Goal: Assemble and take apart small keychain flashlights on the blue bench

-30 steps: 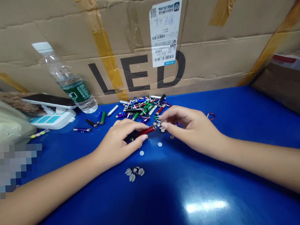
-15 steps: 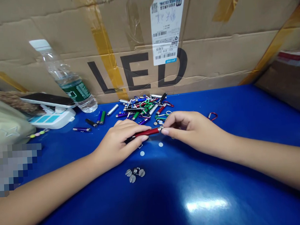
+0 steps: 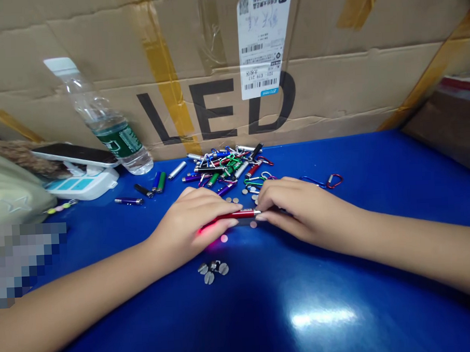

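My left hand (image 3: 197, 214) is closed round a slim red mini flashlight (image 3: 242, 213), held level above the table. A red-pink glow lights the inside of that hand, near the flashlight's left end. The fingertips of my right hand (image 3: 291, 204) pinch the silvery right end of the same flashlight. Below the hands a small group of slotted metal caps (image 3: 213, 270) lies on the blue table. Several button cells (image 3: 245, 191) lie just behind the hands, and one round disc (image 3: 224, 238) rests under the left thumb. Past the fingers spreads a pile of coloured mini flashlights with carabiners (image 3: 230, 168).
A large cardboard box (image 3: 332, 94) stands behind the table (image 3: 264, 309). At the left are a water bottle (image 3: 118, 134), a power strip (image 3: 87, 185) with a phone (image 3: 74, 153) on it, and loose flashlights (image 3: 160, 182). Two carabiners (image 3: 334, 181) lie beyond the right hand.
A red-pink glow has appeared at my left hand. The flashlight has dropped slightly and turned, now showing a printed mark. Both hands keep their grip on it.
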A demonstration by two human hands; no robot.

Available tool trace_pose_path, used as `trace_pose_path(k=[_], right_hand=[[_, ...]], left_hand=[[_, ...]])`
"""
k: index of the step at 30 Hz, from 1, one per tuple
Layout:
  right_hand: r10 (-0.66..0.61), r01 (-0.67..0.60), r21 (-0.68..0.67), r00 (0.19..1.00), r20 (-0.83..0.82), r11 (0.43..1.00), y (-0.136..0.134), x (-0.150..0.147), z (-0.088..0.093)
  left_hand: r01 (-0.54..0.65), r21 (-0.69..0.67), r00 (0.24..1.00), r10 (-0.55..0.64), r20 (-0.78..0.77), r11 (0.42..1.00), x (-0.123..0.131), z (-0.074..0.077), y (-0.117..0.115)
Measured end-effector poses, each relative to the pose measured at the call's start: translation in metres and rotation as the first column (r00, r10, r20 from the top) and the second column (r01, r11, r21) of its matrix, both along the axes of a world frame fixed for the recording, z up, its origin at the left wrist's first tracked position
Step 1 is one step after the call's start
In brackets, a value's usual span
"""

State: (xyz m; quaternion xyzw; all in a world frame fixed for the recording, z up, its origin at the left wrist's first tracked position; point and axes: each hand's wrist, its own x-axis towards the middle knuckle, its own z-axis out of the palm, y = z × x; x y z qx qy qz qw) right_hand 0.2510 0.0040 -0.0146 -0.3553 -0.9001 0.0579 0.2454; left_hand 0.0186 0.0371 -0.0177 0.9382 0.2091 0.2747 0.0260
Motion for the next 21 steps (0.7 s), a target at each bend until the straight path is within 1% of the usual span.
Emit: trace_pose_path(k=[2, 5, 8, 12, 17, 21], right_hand=[[-0.025, 0.023, 0.036, 0.998, 0.049, 0.999, 0.0003, -0.0001, 0.0012], [-0.03, 0.016, 0.122, 0.993, 0.114, 0.992, 0.0001, 0.0002, 0.0008], [-0.023, -0.01, 0.205, 0.987, 0.157, 0.979, -0.0004, 0.0007, -0.0009], [-0.014, -0.037, 0.275, 0.983, 0.181, 0.961, -0.001, 0.001, -0.002], [0.005, -0.055, 0.286, 0.985, 0.172, 0.957, -0.0027, 0.0009, -0.0018], [0.006, -0.053, 0.284, 0.987, 0.163, 0.957, -0.0033, 0.001, -0.0023]], left_hand=[[-0.005, -0.015, 1.0, 0.005, 0.021, 1.0, 0.0003, -0.0006, 0.0003], [-0.043, -0.053, 0.998, 0.045, 0.036, 0.998, -0.0003, -0.0019, 0.0011], [-0.091, -0.133, 0.994, 0.098, 0.043, 0.987, -0.0012, -0.0029, 0.0027], [-0.072, -0.217, 0.996, 0.081, 0.032, 0.973, -0.0009, -0.0027, 0.0043], [-0.056, -0.191, 0.998, 0.057, -0.003, 0.98, 0.0001, -0.0008, 0.0029], [-0.075, -0.174, 0.997, 0.075, -0.01, 0.982, 0.0004, -0.0002, 0.0022]])
